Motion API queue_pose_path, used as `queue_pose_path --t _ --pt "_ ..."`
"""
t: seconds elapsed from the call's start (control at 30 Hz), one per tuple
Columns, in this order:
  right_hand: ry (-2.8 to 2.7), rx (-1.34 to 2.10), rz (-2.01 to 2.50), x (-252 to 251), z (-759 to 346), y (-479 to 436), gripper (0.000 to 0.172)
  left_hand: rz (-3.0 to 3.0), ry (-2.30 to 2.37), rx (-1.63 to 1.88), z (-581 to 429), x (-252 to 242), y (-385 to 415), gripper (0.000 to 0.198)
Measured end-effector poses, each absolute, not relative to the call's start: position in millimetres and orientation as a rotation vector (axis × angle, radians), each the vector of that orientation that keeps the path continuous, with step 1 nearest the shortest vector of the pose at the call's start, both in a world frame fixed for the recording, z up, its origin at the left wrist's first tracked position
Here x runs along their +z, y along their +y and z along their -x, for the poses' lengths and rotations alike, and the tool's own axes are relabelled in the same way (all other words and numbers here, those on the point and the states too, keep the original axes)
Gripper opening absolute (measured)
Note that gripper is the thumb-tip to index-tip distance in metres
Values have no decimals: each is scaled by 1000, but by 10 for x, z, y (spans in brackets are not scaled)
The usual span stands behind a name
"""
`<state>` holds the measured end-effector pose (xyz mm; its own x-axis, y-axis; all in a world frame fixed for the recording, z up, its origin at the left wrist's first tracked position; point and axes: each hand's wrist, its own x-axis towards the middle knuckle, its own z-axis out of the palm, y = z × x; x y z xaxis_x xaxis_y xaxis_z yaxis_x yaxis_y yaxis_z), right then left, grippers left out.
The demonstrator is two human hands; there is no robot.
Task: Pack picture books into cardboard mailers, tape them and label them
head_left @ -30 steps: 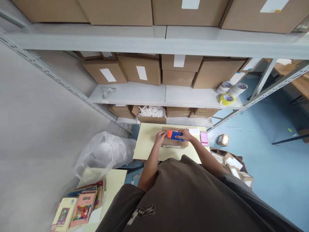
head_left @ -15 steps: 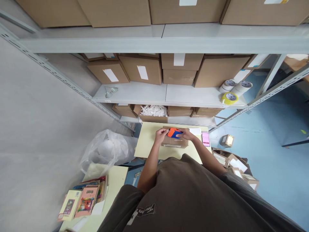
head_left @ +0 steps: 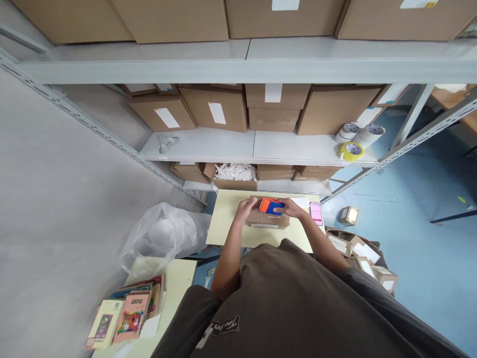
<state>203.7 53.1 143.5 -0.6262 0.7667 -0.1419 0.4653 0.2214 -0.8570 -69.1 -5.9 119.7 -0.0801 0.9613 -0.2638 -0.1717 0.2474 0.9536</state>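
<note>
A small taped cardboard box [head_left: 266, 220] lies on the pale yellow table in front of me. My right hand [head_left: 290, 208] is closed around the blue end of an orange-and-blue tape dispenser [head_left: 269, 205], which rests on or just over the box top. At the box's left end, my left hand [head_left: 245, 211] has its fingers bent over the upper edge, gripping it. Its fingertips are close to the dispenser's orange end, with a small gap between. Whether tape runs between them is too small to make out.
A pink-screened phone [head_left: 316, 214] and white paper [head_left: 300, 202] lie right of the box. Shelving ahead holds cartons and tape rolls [head_left: 351, 151]. A plastic bag [head_left: 164, 231] and books [head_left: 130, 313] are at left; small boxes [head_left: 365, 251] are piled at lower right.
My left hand has shifted slightly left and down, away from the dispenser's orange end, onto the box's left end. My right hand keeps its hold on the dispenser.
</note>
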Motion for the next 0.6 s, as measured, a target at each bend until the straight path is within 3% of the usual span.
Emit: queue_pose_path --t 0.3,0.6 --pt "-2281 939 1525 1462 -1772 418 57 -998 1618 1155 595 962 -5 25" --pt "-2395 899 1827 1307 -2440 621 55 -995 1899 1073 1387 839 144 24"
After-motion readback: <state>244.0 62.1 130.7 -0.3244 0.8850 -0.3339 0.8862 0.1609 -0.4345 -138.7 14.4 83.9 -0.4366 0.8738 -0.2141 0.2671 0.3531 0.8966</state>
